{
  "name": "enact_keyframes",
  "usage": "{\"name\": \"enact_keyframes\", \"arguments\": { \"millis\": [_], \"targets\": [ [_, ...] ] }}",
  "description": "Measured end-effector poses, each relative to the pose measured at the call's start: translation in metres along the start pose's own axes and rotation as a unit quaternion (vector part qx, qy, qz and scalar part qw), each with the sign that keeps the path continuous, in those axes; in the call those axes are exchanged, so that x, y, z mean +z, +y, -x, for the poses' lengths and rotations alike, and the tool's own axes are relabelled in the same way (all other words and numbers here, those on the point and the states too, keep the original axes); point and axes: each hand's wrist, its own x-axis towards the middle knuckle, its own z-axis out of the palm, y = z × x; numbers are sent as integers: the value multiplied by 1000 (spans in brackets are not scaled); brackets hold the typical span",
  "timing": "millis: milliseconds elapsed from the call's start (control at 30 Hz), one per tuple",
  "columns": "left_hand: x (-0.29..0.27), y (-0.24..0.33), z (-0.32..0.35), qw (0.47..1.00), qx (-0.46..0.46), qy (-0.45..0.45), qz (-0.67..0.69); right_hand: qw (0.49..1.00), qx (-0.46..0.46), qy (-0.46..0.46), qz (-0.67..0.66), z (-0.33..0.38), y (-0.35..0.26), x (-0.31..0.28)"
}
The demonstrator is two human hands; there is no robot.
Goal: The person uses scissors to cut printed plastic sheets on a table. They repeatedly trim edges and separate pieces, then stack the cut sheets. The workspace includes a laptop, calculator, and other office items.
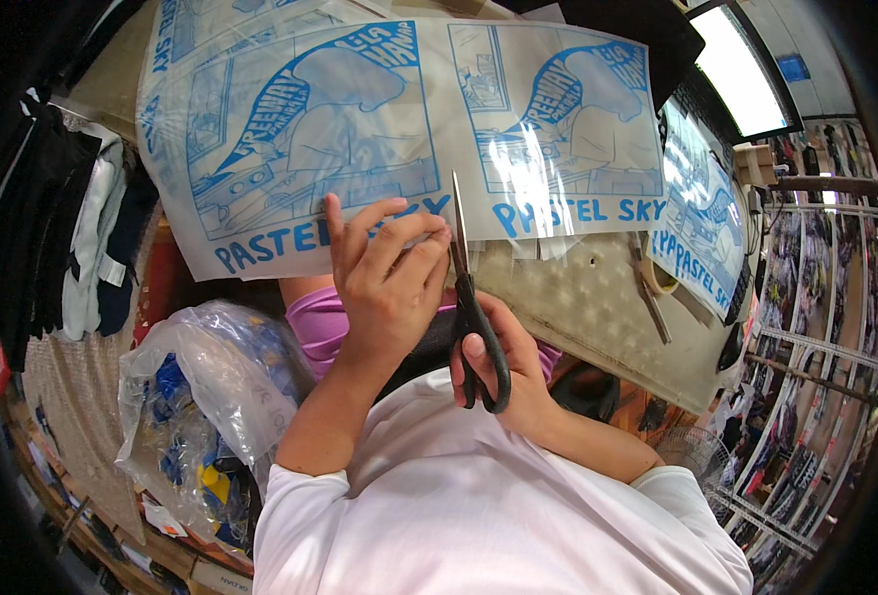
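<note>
A wide translucent film sheet [456, 129] printed with two blue cartoon pictures and blue lettering lies across the work table. My left hand [389, 268] is at its lower edge, fingers bent over the film and the thumb mostly hidden; it appears to grip the edge between the two pictures. In my right hand [508, 362] is a pair of black-handled scissors [471, 307], its handles within the fingers. The blades point away from me over the film, close beside my left fingertips, and look nearly closed together.
More printed film [702, 213] lies at the table's right, near a tape roll [657, 273] and a thin metal strip [654, 315]. A bright screen [742, 69] stands at the far right. Left are a clear plastic bag [211, 397] and hanging clothes [87, 238]; wire racks [816, 288] line the right.
</note>
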Motion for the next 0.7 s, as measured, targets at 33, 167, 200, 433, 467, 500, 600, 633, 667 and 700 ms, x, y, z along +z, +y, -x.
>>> {"name": "enact_keyframes", "arguments": {
  "millis": [33, 167, 200, 433, 467, 500, 600, 633, 667, 700],
  "targets": [
    [0, 0, 0, 1000, 1, 1, 2, 1000, 0, 3, -1, 0, 1, 0],
    [0, 0, -1, 1000, -2, -6, 1, 999, 0, 15, 34, 1, 0, 2],
    [-1, 1, -1, 1000, -4, -8, 1, 998, -1, 18, 52, 1, -1, 3],
    [0, 0, 0, 1000, -8, -1, 14, 996, 2, 34, 79, 2, -1, 3],
    [0, 0, 0, 1000, -9, 0, 17, 996, 2, 35, 83, 2, 0, 2],
    [-1, 0, -1, 1000, -10, -1, 18, 996, 2, 35, 87, 3, 0, 2],
    [0, 1, -2, 1000, -13, -1, 25, 996, -2, 42, 80, 2, -2, 3],
    [0, 1, -1, 1000, -14, 1, 27, 996, -2, 39, 82, 1, -4, 3],
    [0, 1, -1, 999, -16, 3, 30, 996, -2, 35, 83, -2, -7, 3],
    [0, 1, -1, 999, -19, 4, 32, 996, -2, 31, 84, -5, -10, 3]
  ]
}}
